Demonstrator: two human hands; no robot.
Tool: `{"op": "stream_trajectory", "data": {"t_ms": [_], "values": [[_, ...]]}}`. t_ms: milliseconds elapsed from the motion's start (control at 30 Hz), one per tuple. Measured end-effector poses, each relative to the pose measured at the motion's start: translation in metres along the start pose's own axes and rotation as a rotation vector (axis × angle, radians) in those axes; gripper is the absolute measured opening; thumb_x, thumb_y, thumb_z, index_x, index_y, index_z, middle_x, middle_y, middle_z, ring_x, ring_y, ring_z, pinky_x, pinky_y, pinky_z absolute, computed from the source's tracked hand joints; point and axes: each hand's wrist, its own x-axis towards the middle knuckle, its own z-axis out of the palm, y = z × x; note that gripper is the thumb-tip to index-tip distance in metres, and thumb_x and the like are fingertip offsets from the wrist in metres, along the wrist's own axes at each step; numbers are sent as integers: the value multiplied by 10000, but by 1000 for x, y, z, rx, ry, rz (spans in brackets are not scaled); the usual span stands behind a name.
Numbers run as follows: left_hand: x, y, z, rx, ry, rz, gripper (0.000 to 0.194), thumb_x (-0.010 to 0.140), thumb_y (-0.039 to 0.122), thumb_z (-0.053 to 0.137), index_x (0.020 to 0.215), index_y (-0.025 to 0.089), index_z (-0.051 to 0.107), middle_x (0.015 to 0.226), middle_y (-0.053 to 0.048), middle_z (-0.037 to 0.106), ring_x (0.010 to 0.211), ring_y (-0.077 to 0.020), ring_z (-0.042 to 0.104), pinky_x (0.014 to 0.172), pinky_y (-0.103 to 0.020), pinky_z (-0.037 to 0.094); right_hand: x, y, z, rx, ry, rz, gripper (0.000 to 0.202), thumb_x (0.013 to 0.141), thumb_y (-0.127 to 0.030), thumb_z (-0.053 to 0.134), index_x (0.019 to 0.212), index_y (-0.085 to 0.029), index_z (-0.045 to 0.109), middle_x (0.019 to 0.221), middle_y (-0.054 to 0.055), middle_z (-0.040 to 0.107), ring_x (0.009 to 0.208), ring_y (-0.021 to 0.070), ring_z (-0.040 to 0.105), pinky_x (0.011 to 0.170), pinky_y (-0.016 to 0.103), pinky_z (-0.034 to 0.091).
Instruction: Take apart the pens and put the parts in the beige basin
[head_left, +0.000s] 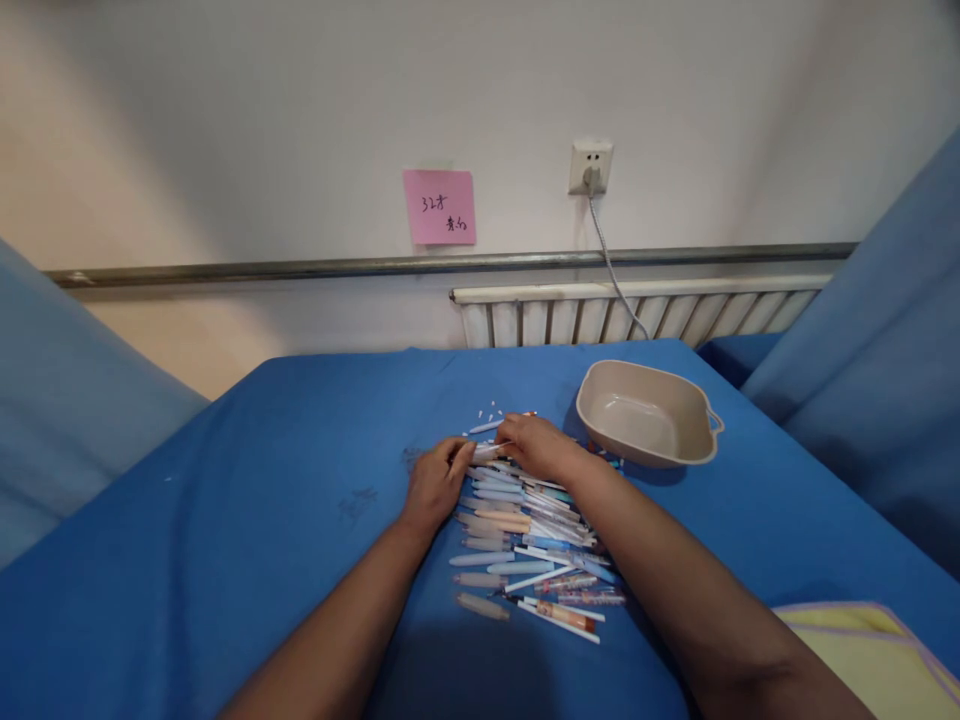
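My left hand (436, 484) pinches the left end of a whitish pen part (489, 453) at the far end of a spread of pens. My right hand (538, 446) is closed at its right end, fingers bent over; the exact grip is partly hidden. Below both hands lie several pale blue and greyish pen barrels (501, 568), laid sideways in a rough column. White refills (559, 618) and patterned pen pieces (576, 583) are mixed in on their right side. Just beyond my hands are another pen (487, 426) and several tiny white bits (492, 405).
A beige plastic basin (643, 405) stands at the back right of the blue-covered table (285, 460). A yellow cloth (870, 650) lies at the front right. Behind are a radiator (585, 320), a plugged-in cord (611, 265) and a pink note (440, 207). Blue curtains (877, 320) hang at both sides.
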Motion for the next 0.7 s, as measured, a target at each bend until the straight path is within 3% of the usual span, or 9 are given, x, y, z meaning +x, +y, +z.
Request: {"op": "stream_trajectory", "data": {"t_ms": [67,133,200,300,367,533,700], "values": [[0,2,1,-51,21,59,285,832,385,526,1016,184,609,956,-50,671,866,-186,620,767,-290,472,0,1,1,1,0,1,97,874,-217,546,901,-165,623,925,58,629,861,155,562,773,260,376],[0,2,1,-80,15,102,245,825,362,533,982,190,609,966,-44,660,899,-181,605,803,-289,465,0,1,1,3,-3,1,88,871,-218,554,902,-172,623,927,49,631,871,148,564,778,252,374],[0,0,0,-63,11,78,225,861,355,467,856,191,622,829,-26,659,797,-169,608,742,-275,466,0,3,1,-1,-4,8,82,869,-220,559,900,-179,623,926,43,629,865,145,566,768,244,376],[3,-6,-3,-8,52,-38,363,900,388,375,695,183,593,601,-3,594,588,-160,560,597,-263,435,-1,7,-2,-22,1,46,97,881,-227,536,900,-181,620,920,44,620,842,142,565,740,234,379],[5,-10,-4,0,73,-75,400,900,409,359,657,182,581,554,3,574,545,-159,544,557,-258,416,-2,12,-3,-45,4,83,114,890,-232,519,914,-181,617,922,47,614,851,147,564,733,230,378],[7,-16,0,-38,59,-72,298,848,415,454,877,187,643,801,-19,691,718,-172,626,656,-259,473,-6,27,1,-113,-23,184,123,880,-223,516,927,-188,625,952,65,613,873,170,574,751,243,378],[7,-19,4,-58,92,-92,287,825,392,495,929,169,641,879,-52,699,781,-199,642,741,-319,501,-9,31,3,-158,-30,237,180,864,-216,526,1007,-164,623,979,104,619,892,208,578,774,283,388]]}}
